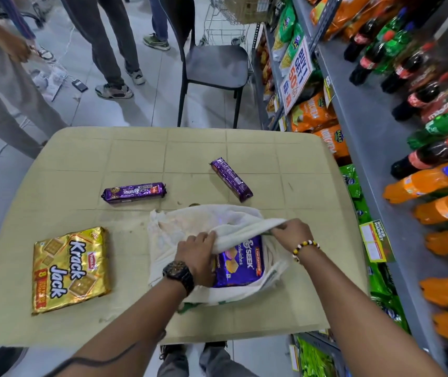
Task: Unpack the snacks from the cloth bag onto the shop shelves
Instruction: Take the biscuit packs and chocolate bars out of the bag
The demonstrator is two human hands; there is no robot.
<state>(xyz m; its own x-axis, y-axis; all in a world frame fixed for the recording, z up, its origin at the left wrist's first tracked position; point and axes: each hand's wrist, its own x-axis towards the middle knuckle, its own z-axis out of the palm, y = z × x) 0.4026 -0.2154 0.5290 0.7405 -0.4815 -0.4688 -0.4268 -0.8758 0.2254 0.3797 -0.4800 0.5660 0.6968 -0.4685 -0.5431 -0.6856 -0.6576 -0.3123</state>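
Peeling the cloth bag open to get at the big purple pack

The cloth bag [190, 221] lies flat on the tabletop [81, 159], right beside the shelves [366, 131]. The left grip [198, 248] and right grip [292, 232] are both closed on the bag's top layer, fingers curled into the fabric and lifting it off the mouth, I'd guess so the purple biscuit pack [240, 268] inside can slide out. A gold cracker pack [70, 270], a purple roll [134, 192] and a second purple roll [231, 179] sit out on the tabletop, none shelved yet.
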